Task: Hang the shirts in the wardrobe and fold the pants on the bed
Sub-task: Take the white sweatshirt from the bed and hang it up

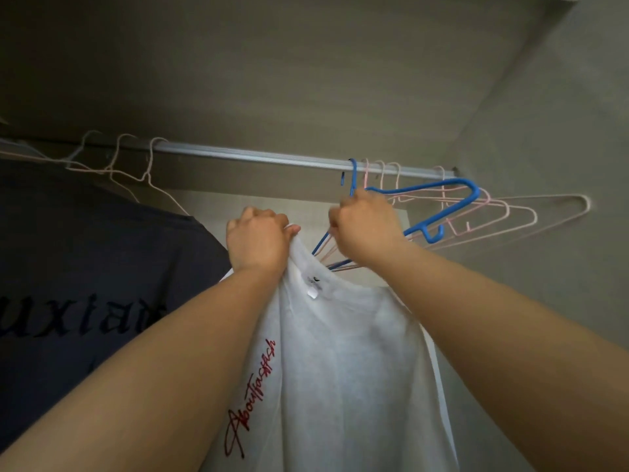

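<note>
Our left hand [257, 238] bunches the white cotton shirt's [343, 362] collar just left of the blue plastic hanger [439, 212], whose neck our right hand [366, 228] grips.

You have a single view, from the camera worn on your head. It tilts upward into the wardrobe, looking up at the rail [299, 160] from below, with the wardrobe ceiling filling the top half. It sits close: both forearms stretch in from the bottom corners, and your left hand [257, 243] and right hand [366, 229] meet near frame centre.
</note>
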### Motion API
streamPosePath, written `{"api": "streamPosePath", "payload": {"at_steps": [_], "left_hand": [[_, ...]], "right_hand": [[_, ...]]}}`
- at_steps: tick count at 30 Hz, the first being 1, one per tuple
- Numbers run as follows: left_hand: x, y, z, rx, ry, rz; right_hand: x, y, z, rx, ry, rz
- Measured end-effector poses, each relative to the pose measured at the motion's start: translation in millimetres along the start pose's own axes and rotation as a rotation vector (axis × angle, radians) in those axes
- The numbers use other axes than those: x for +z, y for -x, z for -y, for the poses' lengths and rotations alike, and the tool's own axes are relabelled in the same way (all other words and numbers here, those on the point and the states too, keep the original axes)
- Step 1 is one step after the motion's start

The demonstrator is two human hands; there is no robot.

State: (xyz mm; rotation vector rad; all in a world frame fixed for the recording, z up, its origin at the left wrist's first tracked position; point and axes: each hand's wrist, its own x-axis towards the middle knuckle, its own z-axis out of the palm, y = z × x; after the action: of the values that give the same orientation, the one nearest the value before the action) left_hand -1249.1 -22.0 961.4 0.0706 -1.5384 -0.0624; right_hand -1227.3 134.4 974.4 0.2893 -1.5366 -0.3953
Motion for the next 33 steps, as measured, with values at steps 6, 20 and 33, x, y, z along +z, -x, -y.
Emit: {"api": "streamPosePath", "payload": {"at_steps": [6,20,33], "left_hand": [[2.4,-9.5,-8.3,-0.013,0.008,0.018],[3.6,1.8,-0.6,0.059,-0.070,0.058],[2.0,21.3,51.6,0.005,-0.131,0.123]], "right_hand": [[-10.2,-19.8,-30.0,0.199,0.262,-0.036],[9.7,-24.8,-47.0,0.406,-0.084,0.099],[27.5,-51.4,-18.0,0.477,-0.219,-0.053]]}}
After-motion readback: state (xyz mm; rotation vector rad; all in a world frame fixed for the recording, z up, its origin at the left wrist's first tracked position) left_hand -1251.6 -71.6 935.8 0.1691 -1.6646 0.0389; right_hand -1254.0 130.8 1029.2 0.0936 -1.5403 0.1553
